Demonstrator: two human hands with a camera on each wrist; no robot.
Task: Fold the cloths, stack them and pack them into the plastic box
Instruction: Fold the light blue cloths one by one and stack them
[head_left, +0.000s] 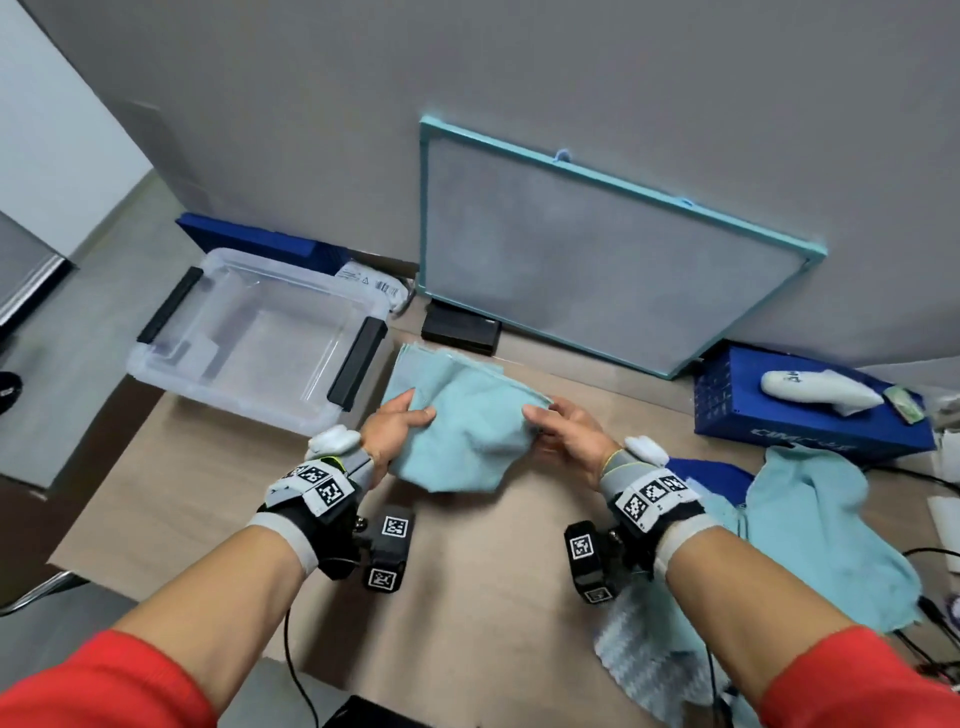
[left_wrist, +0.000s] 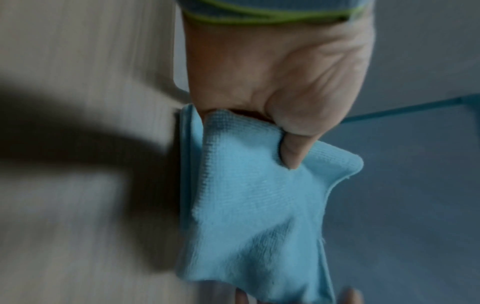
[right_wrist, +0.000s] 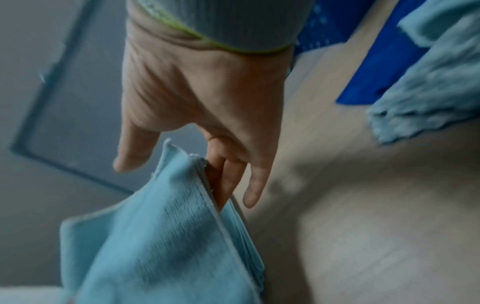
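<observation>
A folded light blue cloth (head_left: 462, 436) hangs between both hands above the wooden table (head_left: 467, 571), sagging in the middle. My left hand (head_left: 400, 421) grips its left edge, with the thumb pressed into the fabric (left_wrist: 254, 205) in the left wrist view. My right hand (head_left: 561, 426) pinches the right edge, thumb on top and fingers under the layers (right_wrist: 161, 236). Just behind the held cloth lies a stack of folded blue cloths (head_left: 447, 364). The clear plastic box (head_left: 171, 374) with black handles stands open and empty at the left.
Loose blue cloths (head_left: 821, 525) and a patterned cloth (head_left: 649, 649) lie at the right. A blue box (head_left: 779, 431) carrying a white object (head_left: 815, 389) sits far right. A teal-framed board (head_left: 597, 249) leans on the wall, with a black block (head_left: 460, 327) at its foot.
</observation>
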